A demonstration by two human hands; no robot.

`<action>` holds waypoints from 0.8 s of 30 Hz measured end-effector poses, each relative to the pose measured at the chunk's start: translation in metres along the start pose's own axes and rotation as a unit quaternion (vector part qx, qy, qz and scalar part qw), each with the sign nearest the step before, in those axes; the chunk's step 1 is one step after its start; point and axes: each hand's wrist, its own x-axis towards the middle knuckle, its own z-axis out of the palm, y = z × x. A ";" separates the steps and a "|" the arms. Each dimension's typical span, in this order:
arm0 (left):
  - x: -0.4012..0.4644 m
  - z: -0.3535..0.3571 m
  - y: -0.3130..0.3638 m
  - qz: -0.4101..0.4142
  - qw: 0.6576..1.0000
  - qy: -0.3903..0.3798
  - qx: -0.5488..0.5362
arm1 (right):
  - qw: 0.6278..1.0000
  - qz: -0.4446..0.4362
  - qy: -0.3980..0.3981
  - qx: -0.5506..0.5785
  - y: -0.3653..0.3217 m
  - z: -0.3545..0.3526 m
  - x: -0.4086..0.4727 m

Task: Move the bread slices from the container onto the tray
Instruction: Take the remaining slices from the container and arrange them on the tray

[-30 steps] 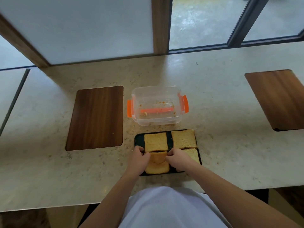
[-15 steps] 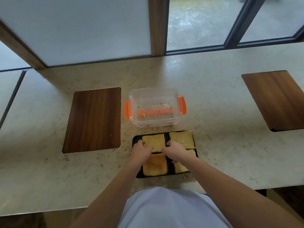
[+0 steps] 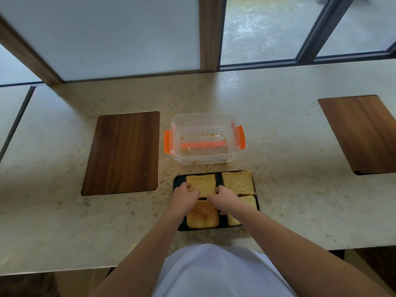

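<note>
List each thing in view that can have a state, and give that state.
container: lid off, no slices, only crumbs inside
tray: flat on the counter, holding four slices
far left slice: flat, both hands at its near edge
far right slice: flat, untouched
near left slice: flat
near right slice: partly hidden
left hand: on far left slice
right hand: on far left slice

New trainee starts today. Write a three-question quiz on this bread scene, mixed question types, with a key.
1. True or false: a bread slice lies inside the clear container.
2. How many bread slices sit on the black tray?
A. two
B. three
C. four
3. Fill in: both hands rest at the near edge of the far-____ slice.

Key
1. False. Only crumbs and an orange strip show in it.
2. C. The far-right slice, near-left slice and near-right slice join that one.
3. left. The left hand and right hand flank it.
</note>
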 end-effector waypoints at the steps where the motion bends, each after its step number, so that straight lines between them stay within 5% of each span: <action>1: 0.000 0.000 0.000 -0.002 1.000 0.000 -0.001 | 1.000 0.000 -0.003 0.004 -0.001 0.000 0.000; 24: -0.002 -0.019 -0.013 0.004 1.000 0.011 -0.025 | 1.000 -0.007 -0.013 0.014 -0.016 0.014 -0.001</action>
